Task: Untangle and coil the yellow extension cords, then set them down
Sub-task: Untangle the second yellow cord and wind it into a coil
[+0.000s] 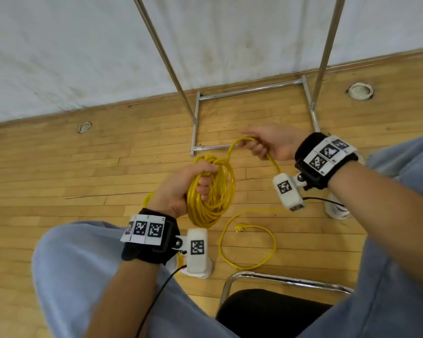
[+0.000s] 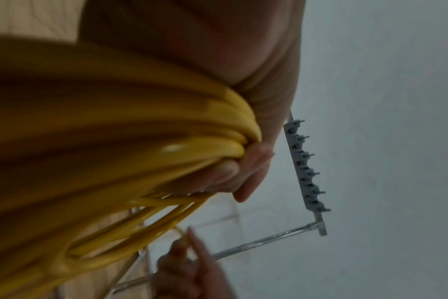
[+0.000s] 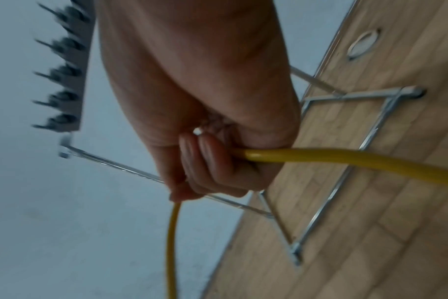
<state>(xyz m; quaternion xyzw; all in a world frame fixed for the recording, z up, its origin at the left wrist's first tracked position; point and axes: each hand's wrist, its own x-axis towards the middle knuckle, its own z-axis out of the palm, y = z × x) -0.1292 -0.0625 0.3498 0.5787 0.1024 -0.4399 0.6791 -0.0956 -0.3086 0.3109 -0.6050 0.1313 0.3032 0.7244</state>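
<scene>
My left hand (image 1: 181,189) grips the coiled yellow extension cord (image 1: 213,191) above the wooden floor (image 1: 83,167), fingers (image 1: 203,184) curled through the loops. My right hand (image 1: 271,142) closes around the free strand (image 1: 235,145); its plug (image 1: 238,228) lies on the floor. The cord looks light, springy and smooth, so I'd hold the bundle's top firmly.
</scene>
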